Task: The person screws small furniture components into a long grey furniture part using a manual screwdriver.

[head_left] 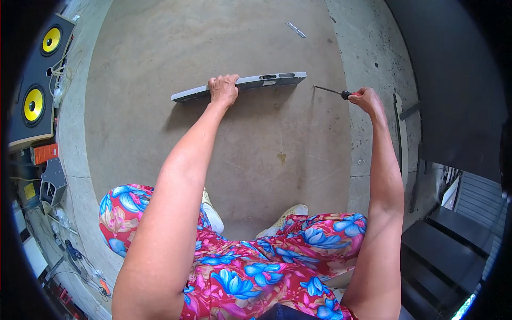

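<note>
1. Head view, the bar: a long grey bar [266, 81] stands on its long edge on the concrete floor [240, 149], ahead of the person's knees. Its long axis runs left to right across the picture, with the right end slightly higher in the frame.
2. Left hand [224, 89]: it is closed over the bar's top edge, left of the bar's middle. The fingers curl down the far side and clamp it.
3. Right hand [368, 98]: it is shut in a fist round the red-and-black handle of a screwdriver [329, 91], held off to the right of the bar.
4. The relation: the bar lies to the left of the right hand. The thin shaft points left toward the bar's right end, nearly in line with the bar's long axis. The tip is near that end but apart from it, with bare floor between. Whether the tip touches the floor cannot be told.
5. Around: a speaker [36, 80] with two yellow cones sits at the left edge. A small metal strip [295, 30] lies farther off on the floor.
</note>
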Available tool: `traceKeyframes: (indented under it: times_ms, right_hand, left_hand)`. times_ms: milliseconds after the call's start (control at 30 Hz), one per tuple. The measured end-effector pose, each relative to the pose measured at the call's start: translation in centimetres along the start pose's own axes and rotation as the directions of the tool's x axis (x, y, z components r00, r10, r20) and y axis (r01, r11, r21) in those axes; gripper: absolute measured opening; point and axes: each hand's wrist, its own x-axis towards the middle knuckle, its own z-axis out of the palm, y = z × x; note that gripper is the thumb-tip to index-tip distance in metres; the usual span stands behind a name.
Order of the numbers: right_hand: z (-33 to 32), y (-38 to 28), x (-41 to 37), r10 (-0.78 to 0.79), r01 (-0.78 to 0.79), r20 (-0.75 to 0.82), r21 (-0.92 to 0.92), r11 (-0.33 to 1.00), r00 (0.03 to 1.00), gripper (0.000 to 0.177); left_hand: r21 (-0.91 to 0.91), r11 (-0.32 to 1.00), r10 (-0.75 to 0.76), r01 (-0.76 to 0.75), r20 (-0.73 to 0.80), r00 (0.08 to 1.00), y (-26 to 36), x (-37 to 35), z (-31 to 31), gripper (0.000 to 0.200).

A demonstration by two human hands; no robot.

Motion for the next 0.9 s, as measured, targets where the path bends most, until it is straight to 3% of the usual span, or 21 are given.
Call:
traceKeyframes:
  times_ms: [167,367,667,767,900]
  right_hand:
    - [-1.6,-1.0,-1.2,0.016,-0.023,-0.055,-0.129,0.991,0.998,0.032]
    - [-3.6,-1.9,-2.1,0.012,-0.022,-0.076,-0.132,0.991,0.997,0.034]
    - [-3.4,-2.5,-2.2,0.001,0.009,0.077,-0.131,0.991,0.997,0.036]
    - [-3.5,-3.2,-2.9,0.008,0.008,0.070,-0.236,0.972,0.998,0.036]
    - [-3.9,-2.5,-2.0,-0.028,0.063,0.177,-0.196,0.979,0.984,0.035]
  left_hand:
    - [0.011,1.000,0.016,-0.016,-0.014,1.000,-0.4,0.1,0.4,0.024]
    - [0.004,1.000,0.015,-0.015,-0.024,1.000,-0.3,0.1,0.6,0.026]
    - [-0.019,1.000,0.015,-0.016,-0.039,0.999,-0.5,0.3,1.2,0.026]
    - [-0.023,1.000,0.003,-0.003,-0.004,1.000,-0.4,0.2,0.9,0.026]
    - [0.010,1.000,-0.025,0.025,0.025,0.999,0.2,0.1,0.2,0.026]
